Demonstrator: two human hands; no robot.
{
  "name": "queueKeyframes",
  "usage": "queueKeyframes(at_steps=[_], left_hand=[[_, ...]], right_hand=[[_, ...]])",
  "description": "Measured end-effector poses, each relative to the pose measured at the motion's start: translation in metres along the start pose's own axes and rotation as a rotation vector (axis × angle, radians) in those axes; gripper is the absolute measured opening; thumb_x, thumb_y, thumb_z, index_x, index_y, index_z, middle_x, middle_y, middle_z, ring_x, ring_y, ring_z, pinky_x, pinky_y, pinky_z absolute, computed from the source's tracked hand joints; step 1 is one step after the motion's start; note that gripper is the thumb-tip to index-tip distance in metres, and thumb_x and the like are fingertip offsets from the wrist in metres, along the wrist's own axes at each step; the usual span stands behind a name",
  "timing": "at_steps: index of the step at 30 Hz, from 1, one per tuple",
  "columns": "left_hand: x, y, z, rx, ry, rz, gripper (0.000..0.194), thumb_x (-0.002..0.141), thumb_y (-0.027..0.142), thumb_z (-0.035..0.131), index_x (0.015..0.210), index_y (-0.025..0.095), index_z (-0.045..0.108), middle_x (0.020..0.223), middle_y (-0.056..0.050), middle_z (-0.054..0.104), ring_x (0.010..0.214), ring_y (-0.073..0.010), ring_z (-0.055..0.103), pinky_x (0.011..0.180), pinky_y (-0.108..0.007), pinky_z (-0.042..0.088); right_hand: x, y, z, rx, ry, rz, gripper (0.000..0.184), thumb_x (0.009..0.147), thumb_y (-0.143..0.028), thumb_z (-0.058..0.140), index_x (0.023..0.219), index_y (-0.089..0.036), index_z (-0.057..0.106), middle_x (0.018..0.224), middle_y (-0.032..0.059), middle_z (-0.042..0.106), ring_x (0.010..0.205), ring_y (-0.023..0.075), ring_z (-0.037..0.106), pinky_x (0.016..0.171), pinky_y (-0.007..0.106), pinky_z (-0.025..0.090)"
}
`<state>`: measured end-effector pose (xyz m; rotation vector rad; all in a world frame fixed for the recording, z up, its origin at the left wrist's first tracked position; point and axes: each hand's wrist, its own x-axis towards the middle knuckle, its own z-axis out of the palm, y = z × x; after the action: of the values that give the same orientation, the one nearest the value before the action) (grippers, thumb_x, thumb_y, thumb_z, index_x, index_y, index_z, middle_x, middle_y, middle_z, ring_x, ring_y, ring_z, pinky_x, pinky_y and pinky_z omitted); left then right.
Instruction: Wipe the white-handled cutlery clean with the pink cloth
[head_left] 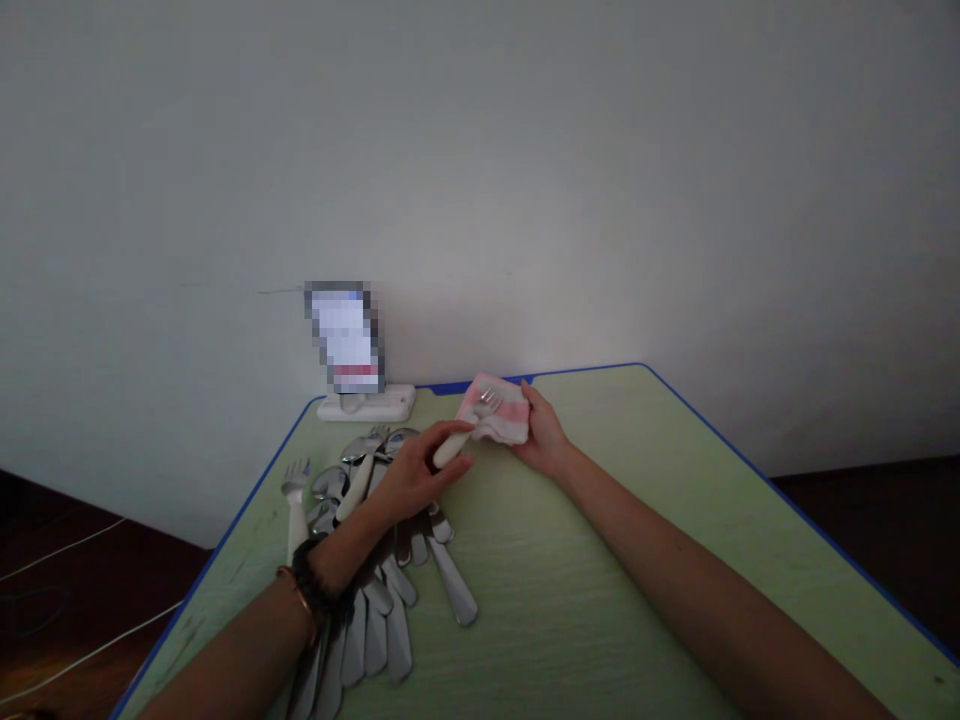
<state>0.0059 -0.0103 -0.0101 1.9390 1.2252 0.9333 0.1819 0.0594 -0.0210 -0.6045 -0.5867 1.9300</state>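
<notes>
My left hand (416, 472) is closed around the pale handle of a fork (452, 449), whose metal tines point up and away to the right. Behind the tines lies a folded pink and white cloth (512, 420), held at its right edge by my right hand (546, 432). The thumb of that hand is on the near face of the cloth; its other fingers are hidden behind. Under and beside my left forearm is a pile of metal spoons and forks (375, 640), partly covered by the arm. Another pale-handled fork (297, 500) lies at the pile's left side.
A blurred phone (346, 340) stands upright on a white base (390, 403) at the back left of the table. The green table (600, 620) has a blue edge, and its back meets a plain wall (570, 180). White cables (90, 658) run along the dark floor at left.
</notes>
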Motion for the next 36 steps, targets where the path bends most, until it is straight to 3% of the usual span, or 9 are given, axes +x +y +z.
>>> queueKeyframes(at_steps=[4,8,13,19,27,36], left_hand=[[-0.0019,0.0007,-0.0039,-0.136,-0.054,0.054,0.039,0.082,0.039,0.049,0.113,0.017,0.054,0.086,-0.003,0.059,0.071,-0.0151,0.051,0.063,-0.023,0.040],[-0.0024,0.0004,-0.0060,-0.260,-0.151,0.074,0.044,0.084,0.038,0.045,0.122,0.018,0.049,0.096,-0.006,0.063,0.071,-0.0153,0.053,0.057,-0.022,0.038],[-0.0024,0.0006,-0.0048,-0.149,-0.209,0.049,0.047,0.083,0.039,0.050,0.125,0.020,0.049,0.103,-0.008,0.063,0.066,-0.0132,0.053,0.054,-0.021,0.038],[-0.0026,-0.0010,-0.0026,-0.041,-0.219,0.030,0.054,0.076,0.039,0.060,0.126,0.021,0.049,0.094,-0.004,0.063,0.051,-0.0061,0.041,0.048,-0.018,0.034],[-0.0013,-0.0034,-0.0002,-0.145,-0.241,-0.004,0.060,0.070,0.034,0.067,0.126,0.020,0.049,0.098,-0.005,0.067,0.060,-0.0091,0.051,0.054,-0.019,0.040],[0.0000,-0.0071,0.0011,-0.297,-0.357,-0.106,0.066,0.066,0.028,0.072,0.127,0.022,0.046,0.111,-0.010,0.064,0.079,-0.0162,0.063,0.071,-0.027,0.048]], right_hand=[[0.0003,0.0002,-0.0005,-0.008,-0.042,0.013,0.043,0.089,-0.040,0.026,0.089,-0.013,0.061,0.074,0.0077,0.069,0.071,0.0203,0.064,0.068,0.033,0.050],[-0.0018,-0.0005,0.0018,-0.020,-0.047,0.024,0.047,0.090,-0.040,0.023,0.087,-0.012,0.061,0.072,0.0074,0.069,0.065,0.0185,0.063,0.065,0.030,0.050],[-0.0049,-0.0008,0.0055,-0.053,-0.046,0.068,0.047,0.091,-0.041,0.024,0.085,-0.013,0.061,0.068,0.0058,0.068,0.061,0.0172,0.062,0.064,0.028,0.049],[-0.0067,-0.0004,0.0063,-0.083,-0.073,0.077,0.048,0.091,-0.042,0.023,0.091,-0.012,0.061,0.070,0.0066,0.069,0.064,0.0183,0.063,0.065,0.030,0.050],[-0.0061,-0.0012,0.0027,-0.058,-0.081,0.079,0.048,0.091,-0.043,0.024,0.090,-0.013,0.061,0.072,0.0067,0.069,0.068,0.0186,0.064,0.070,0.031,0.050],[-0.0019,-0.0017,0.0000,0.004,-0.017,0.000,0.049,0.089,-0.046,0.023,0.089,-0.015,0.061,0.072,0.0054,0.069,0.072,0.0203,0.064,0.074,0.035,0.050]])
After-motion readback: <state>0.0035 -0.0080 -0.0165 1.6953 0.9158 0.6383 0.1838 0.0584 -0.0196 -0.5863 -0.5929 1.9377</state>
